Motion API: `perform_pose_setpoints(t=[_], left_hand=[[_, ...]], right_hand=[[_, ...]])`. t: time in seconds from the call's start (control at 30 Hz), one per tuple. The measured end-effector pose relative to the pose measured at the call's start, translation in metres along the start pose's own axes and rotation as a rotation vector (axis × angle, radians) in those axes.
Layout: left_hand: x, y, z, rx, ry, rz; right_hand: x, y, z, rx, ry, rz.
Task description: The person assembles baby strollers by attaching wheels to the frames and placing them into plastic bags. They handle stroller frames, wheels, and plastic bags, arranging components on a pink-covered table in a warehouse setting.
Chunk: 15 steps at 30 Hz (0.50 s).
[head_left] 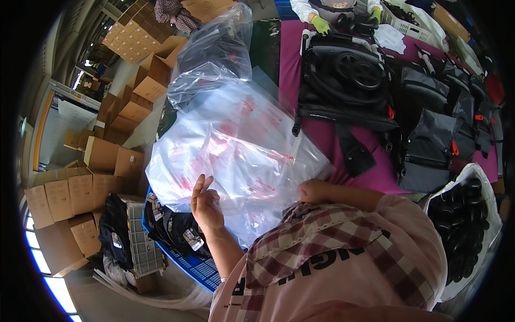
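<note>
Clear plastic film: red-printed, loosely heaped [236, 145] directly before the person, near end close to the body, probably so both hands can reach it.
Left hand: over the film's near left part [206, 206], fingers raised and loosely bent; whether they pinch a fold, cannot tell.
Right hand: curled closed at the film's near right edge [314, 191], apparently gripping it, likely to steady that side.
Film-covered dark bundle: beyond the film [214, 51], contents unclear.
Surface: magenta-covered [383, 180], to the right, perhaps for protection from scuffs.
Black folded frame: with wheel, lying flat on the surface [348, 80], presumably the steadier way.
Grey-black fabric packs: in rows on the right [432, 166], seemingly for easy counting.
Co-worker's gloved hand: yellow-green [322, 25], at the frame's far end; grip unclear.
Blue crate: at lower left [201, 273], containing dark packs.
Open cartons: lined up on the left [137, 104].
</note>
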<state>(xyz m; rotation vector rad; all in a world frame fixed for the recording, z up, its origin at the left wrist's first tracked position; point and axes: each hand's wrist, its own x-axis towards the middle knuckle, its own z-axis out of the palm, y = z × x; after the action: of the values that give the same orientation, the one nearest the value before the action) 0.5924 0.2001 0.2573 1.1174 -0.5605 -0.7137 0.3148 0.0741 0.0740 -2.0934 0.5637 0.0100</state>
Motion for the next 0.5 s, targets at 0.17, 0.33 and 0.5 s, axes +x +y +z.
perform_pose_setpoints(t=[0.17,0.33,0.5], left_hand=[[-0.0001,0.0015,-0.0031,-0.022,-0.013,0.002],[0.0030,0.0014,-0.0001,0.003,-0.010,-0.011],[0.0062,-0.0029,-0.0009,0.003,-0.011,-0.012]], right_hand=[[0.0034,-0.0017,0.0033,-0.020,0.005,-0.017],[0.0056,-0.0025,0.0057,-0.019,0.013,-0.006],[0.0047,0.0025,0.0084,-0.027,0.034,-0.008]])
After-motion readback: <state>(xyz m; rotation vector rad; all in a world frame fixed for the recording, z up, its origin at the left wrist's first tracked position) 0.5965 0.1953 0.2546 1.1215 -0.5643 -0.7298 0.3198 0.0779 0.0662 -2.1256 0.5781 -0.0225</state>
